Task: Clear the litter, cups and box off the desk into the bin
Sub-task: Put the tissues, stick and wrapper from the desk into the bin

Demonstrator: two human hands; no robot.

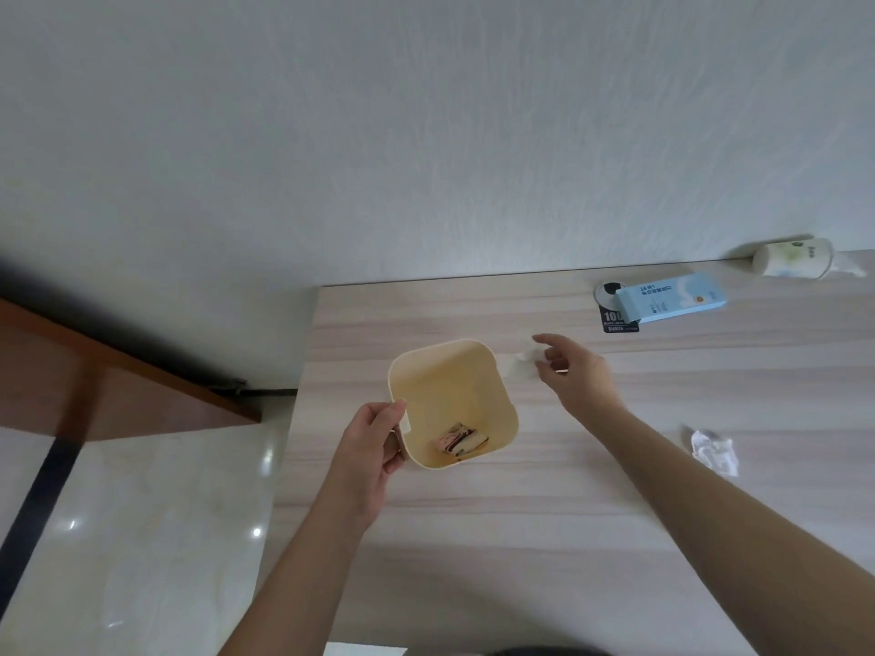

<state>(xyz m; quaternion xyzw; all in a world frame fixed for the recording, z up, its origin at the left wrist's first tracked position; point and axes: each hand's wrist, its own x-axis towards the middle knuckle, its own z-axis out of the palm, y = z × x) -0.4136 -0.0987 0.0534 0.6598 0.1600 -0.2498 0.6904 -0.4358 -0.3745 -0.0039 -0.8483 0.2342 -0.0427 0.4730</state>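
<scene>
Bin (473,371) on desk (568,537), rim gripped by left hand (374,447). Right hand (575,376) pinches white tissue (521,364) beside bin; 1 wrapper (459,442) inside.

One bin (454,400), one box (672,298), one cup (793,264).

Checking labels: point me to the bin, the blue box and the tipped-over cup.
bin (492,371), head view, on the inner right wall.
blue box (672,298), head view, middle of its printed top face.
tipped-over cup (793,263), head view, middle of its side wall.
</scene>
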